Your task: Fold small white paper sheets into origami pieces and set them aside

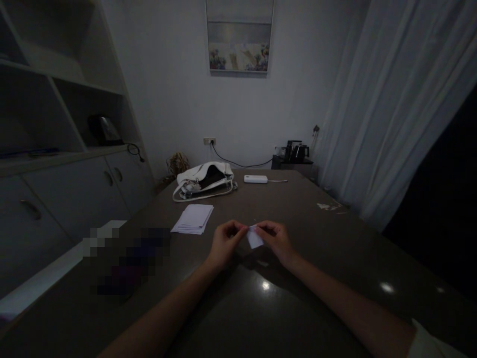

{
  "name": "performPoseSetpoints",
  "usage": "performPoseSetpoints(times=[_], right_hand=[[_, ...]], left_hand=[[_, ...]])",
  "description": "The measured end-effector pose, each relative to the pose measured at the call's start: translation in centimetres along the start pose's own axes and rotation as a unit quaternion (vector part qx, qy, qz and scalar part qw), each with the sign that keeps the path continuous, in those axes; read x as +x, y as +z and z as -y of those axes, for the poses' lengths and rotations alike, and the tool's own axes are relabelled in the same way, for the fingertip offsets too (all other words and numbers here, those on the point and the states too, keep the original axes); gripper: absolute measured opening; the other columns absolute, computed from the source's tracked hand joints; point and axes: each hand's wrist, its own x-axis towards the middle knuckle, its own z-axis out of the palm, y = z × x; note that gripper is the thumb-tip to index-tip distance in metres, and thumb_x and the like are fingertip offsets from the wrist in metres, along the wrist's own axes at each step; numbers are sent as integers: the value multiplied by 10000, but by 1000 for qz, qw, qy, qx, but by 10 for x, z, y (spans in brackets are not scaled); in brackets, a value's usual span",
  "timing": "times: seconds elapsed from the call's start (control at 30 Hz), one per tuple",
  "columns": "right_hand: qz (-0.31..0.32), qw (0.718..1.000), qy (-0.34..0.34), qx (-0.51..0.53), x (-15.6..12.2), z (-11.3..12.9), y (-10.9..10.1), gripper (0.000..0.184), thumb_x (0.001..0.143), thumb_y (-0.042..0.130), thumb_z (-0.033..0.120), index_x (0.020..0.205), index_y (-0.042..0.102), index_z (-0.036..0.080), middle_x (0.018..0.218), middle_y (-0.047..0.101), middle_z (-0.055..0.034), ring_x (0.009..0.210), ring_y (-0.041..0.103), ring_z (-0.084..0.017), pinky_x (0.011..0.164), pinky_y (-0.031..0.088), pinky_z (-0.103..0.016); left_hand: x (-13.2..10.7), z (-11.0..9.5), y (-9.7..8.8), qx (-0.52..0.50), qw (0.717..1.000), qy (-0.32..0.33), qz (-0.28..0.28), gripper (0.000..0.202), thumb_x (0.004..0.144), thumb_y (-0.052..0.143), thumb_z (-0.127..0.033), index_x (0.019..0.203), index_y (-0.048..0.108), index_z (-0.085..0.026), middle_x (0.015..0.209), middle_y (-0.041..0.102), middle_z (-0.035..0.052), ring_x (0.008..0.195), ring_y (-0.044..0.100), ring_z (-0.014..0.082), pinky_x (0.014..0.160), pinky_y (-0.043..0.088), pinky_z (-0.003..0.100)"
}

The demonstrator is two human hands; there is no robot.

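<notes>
**Item:** small white paper slip, centre of frame, held just above the dark glossy surface. Thin, matte, creased, roughly rectangular.

**Left hand**: grip pinching the slip's left edge, fingertips pressed together.

**Right hand**: grip pinching the right edge likewise.

**Nearby, left of centre:** loose stack of white paper sheets, flat, slightly fanned.

**Upper centre:** white soft-sided handbag, slumped, mouth open; white slab-shaped power bank with a thin cable.

**Risk, as judged:** the light is dim and the slip tiny. An uneven pull between the hands could tear it or skew a crease. A slackened pinch would drop it onto the slick surface.
</notes>
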Motion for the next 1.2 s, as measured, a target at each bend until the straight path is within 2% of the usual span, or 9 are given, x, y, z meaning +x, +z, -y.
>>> performPoseSetpoints(times=[0.17, 0.27, 0.4, 0.6, 0.83, 1.0, 1.2], right_hand=[[13, 1000, 12, 0, -1, 2, 1, 198, 670, 671, 357, 732, 688, 169, 660, 665, -22, 586, 577, -134, 548, 434, -234], [8, 1000, 19, 13, 0, 1, 1, 208, 661, 677, 359, 725, 685, 161, 660, 662, -21, 585, 572, -130, 557, 430, -233], [-12, 999, 40, 22, 0, 0, 1, 204, 656, 684, 351, 713, 678, 155, 617, 634, -8, 545, 540, -111, 530, 409, -219], [-5, 996, 65, 60, -1, 1, 3, 219, 635, 696, 372, 710, 676, 167, 629, 636, -10, 550, 548, -117, 536, 430, -227], [-22, 995, 67, 65, -2, 2, 2, 206, 629, 700, 361, 692, 675, 166, 622, 627, -8, 544, 536, -112, 524, 419, -218], [-30, 996, 59, 67, -1, 1, 2, 204, 626, 705, 350, 704, 680, 163, 645, 634, -15, 564, 545, -118, 548, 431, -228], [-54, 995, 53, 66, 2, -2, 1, 207, 611, 719, 356, 683, 679, 166, 649, 645, -22, 564, 552, -127, 557, 439, -244]], left_hand=[[0, -1, 3, -17, 1000, -25, -2, 289, 704, 641, -405, 664, 569, -128, 586, 548, -7, 552, 493, 111, 523, 371, 191], [-3, 1, 5, 3, 998, -36, 46, 345, 775, 539, -457, 675, 571, -128, 566, 522, -14, 535, 474, 111, 498, 348, 188], [-6, 2, 6, 94, 990, -10, 100, 459, 853, 397, -476, 621, 583, -126, 562, 532, 4, 543, 472, 124, 506, 327, 204], [-7, 1, 8, 123, 989, 6, 76, 459, 843, 407, -495, 629, 587, -131, 533, 529, 0, 506, 455, 126, 486, 300, 209], [-7, -1, 7, 128, 985, 0, 119, 493, 852, 381, -494, 564, 571, -142, 503, 535, 6, 483, 467, 127, 491, 318, 212], [-8, -2, 9, 141, 985, -3, 102, 464, 851, 384, -485, 570, 545, -152, 495, 529, 0, 477, 474, 131, 503, 321, 219], [-9, -1, 8, 131, 979, -29, 156, 472, 864, 347, -504, 622, 550, -154, 494, 525, -8, 465, 473, 128, 500, 333, 218]])
